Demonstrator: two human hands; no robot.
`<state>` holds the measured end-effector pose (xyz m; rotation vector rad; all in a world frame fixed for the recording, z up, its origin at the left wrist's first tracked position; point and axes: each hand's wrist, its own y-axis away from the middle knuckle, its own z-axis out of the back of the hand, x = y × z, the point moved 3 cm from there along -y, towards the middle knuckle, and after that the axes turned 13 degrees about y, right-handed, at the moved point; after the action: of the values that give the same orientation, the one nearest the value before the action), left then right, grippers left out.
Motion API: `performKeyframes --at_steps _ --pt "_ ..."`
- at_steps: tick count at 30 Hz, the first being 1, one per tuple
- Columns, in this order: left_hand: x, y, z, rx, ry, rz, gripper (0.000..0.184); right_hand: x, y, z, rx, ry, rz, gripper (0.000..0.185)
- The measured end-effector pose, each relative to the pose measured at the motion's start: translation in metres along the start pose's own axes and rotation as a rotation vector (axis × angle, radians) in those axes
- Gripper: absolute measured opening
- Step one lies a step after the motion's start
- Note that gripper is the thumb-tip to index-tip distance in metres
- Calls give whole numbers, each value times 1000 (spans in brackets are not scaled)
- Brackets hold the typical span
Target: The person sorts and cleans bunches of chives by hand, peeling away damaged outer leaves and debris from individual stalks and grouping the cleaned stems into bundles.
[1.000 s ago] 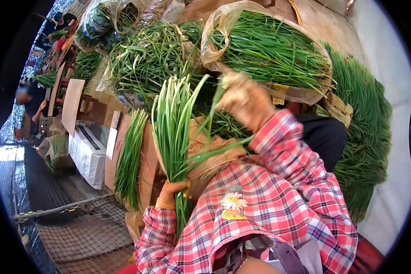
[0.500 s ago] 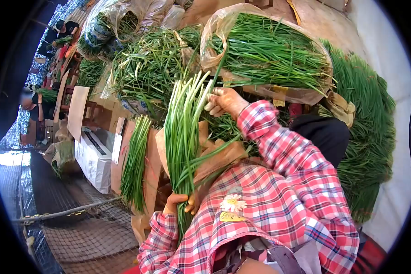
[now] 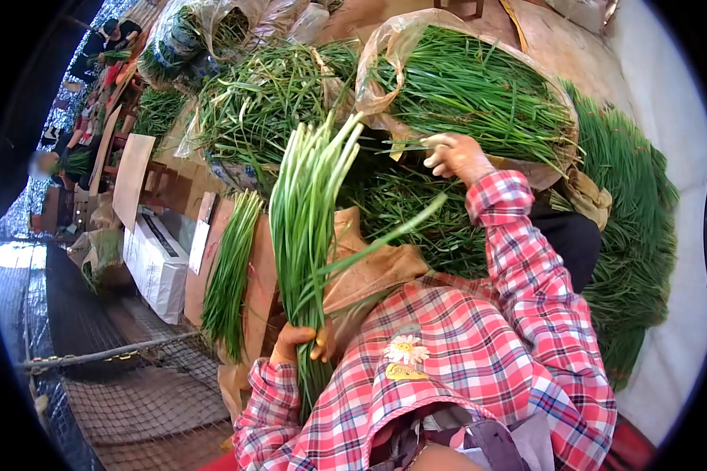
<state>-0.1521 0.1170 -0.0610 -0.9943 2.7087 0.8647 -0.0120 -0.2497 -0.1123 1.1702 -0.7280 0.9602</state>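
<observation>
My left hand (image 3: 305,343) is wrapped round the lower, leafy end of a bunch of long green chives (image 3: 302,228). The pale stem ends point up and away from me, and one leaf sticks out to the right. Off to the right of the bunch, my right hand (image 3: 457,157) has its fingers curled in a pinch beside the heap of chives in a plastic wrap (image 3: 479,94). Thin leaves lie close to its fingertips; whether it grips one of them I cannot make out.
A smaller chive bundle (image 3: 232,271) lies on a board at left. Loose leaves (image 3: 267,110) are heaped ahead, and a long row of chives (image 3: 624,235) lines the right. A white box (image 3: 155,267) stands beside netting (image 3: 149,400). Other people (image 3: 118,35) sit at far left.
My right hand has moved away from the stem ends of the bunch, to the right and slightly up. The left hand keeps its hold on the bunch, which has shifted a little left.
</observation>
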Motion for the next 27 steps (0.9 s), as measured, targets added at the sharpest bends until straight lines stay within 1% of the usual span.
performKeyframes --at_steps 1,2,4,5,6,8,9,10,11,12,13,14,16,17,18,20,21,22,24,25,26,27 --pt "-6 -3 -2 1 -35 -26 58 -24 -12 3 13 -148 -19 30" --pt "-14 -6 -4 -2 -94 -44 59 -27 -1 8 -43 -370 -166 32" --pt "-27 -14 -26 55 -122 -113 60 -61 9 0 -38 -422 -283 47" --pt "-34 -22 -28 115 -121 -96 63 -63 16 -16 162 -430 -257 59" --pt "-37 -25 -39 70 -145 -128 54 -65 26 -33 358 -435 -235 72" --pt "-44 -39 -42 -33 -267 -107 37 -56 34 -73 736 -628 55 95" --pt "-42 -44 -53 -135 -355 -138 24 -39 39 -88 809 -712 125 99" --pt "-44 -52 -53 -251 -550 -82 27 -21 42 -102 881 -794 199 103" --pt "-53 -73 -38 -133 -994 -343 32 -6 40 -108 861 -887 260 105" --pt "-45 -83 -48 -92 -1107 -418 36 5 37 -111 839 -981 321 106" --pt "-36 -92 -57 -58 -1220 -501 40 11 27 -111 845 -1033 405 101" --pt "-28 -102 -67 -32 -1330 -589 44 31 34 -103 811 -1086 491 93" --pt "-17 -117 -70 -262 -1653 -602 48 27 25 -95 744 -1144 474 86" --pt "-10 -123 -76 -319 -1679 -523 50 23 25 -91 657 -1133 465 85" --pt "-6 -132 -74 -349 -1759 -431 51 22 27 -87 678 -1145 447 83" --pt "8 -138 -83 -357 -1904 -413 50 25 30 -81 659 -1151 415 80" --pt "12 -141 -90 -382 -1943 -345 48 29 31 -79 690 -1165 445 80" --pt "16 -143 -89 -343 -1991 -406 48 33 33 -78 722 -1180 472 80" --pt "20 -151 -88 -339 -1929 -383 51 39 39 -70 722 -1202 426 76" --pt "23 -149 -95 -335 -1924 -401 51 46 48 -66 631 -1215 428 72" --pt "25 -145 -104 -303 -1894 -440 53 44 46 -64 601 -1222 415 74" --pt "27 -140 -112 -270 -1865 -481 54 43 44 -61 578 -1210 406 72"
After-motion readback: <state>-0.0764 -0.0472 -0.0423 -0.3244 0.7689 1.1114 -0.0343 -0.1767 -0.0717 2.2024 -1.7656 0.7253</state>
